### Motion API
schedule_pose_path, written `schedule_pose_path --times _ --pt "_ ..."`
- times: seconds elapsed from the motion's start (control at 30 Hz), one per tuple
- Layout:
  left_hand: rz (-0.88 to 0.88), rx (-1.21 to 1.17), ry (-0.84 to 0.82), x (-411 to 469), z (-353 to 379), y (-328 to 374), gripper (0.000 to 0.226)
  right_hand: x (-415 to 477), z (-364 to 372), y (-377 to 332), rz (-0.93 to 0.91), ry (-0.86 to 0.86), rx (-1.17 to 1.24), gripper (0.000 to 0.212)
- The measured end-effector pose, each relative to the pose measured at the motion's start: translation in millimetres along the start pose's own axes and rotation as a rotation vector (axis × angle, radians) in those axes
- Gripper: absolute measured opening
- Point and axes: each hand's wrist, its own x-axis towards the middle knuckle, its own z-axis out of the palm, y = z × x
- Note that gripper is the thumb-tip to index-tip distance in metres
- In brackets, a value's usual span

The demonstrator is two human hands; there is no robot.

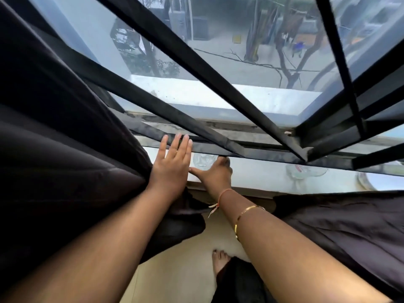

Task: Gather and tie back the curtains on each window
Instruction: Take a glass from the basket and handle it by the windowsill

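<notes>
Along the left of the window hangs one dark curtain (65, 138), bunched in heavy folds, its lower edge trailing behind the left wrist. The other curtain (338, 219) lies in a slack spread low on the right, below the sill (251, 173). Neither is held, and no tie shows.

The left hand (170, 165) lies flat, fingers straight and close together, its tips at the lowest grille bar (218, 147). The right hand (215, 173) sits just beside it with the thumb stretched out to touch it. Its fingers go under the bar into shadow, so I cannot tell whether they curl on anything.

The likeliest mishap concerns the glass dish (204, 160) on the sill, right at those hidden fingers. A blind grope or a quick pull back could tip it or push it off. A second glass dish (306, 171) stands farther right, above the right-hand curtain, and cloth swept up carelessly might catch it and drag it over the edge.

The bangle (247, 212) and wrist thread (220, 195) could snag on the bars. With a bare foot (220, 259) directly below on the floor (185, 259), broken glass would be a real hazard.
</notes>
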Motion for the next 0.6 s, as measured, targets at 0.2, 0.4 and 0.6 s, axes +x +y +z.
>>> schedule_pose_path --times 0.2,0.4,0.6 --pt "0.016 0.042 0.063 -2.4 6.3 -2.4 0.066 4.4 0.9 -1.0 -0.012 0.037 -0.025 0.073" --pt "-0.056 -0.001 0.068 -11.8 11.1 -0.3 0.085 -5.5 -17.3 5.0 -0.055 -0.080 -0.033 0.081" --pt "-0.210 -0.158 -0.115 -60.4 7.7 7.2 0.099 -53.1 -46.2 29.2 -0.142 -0.075 -0.035 0.079"
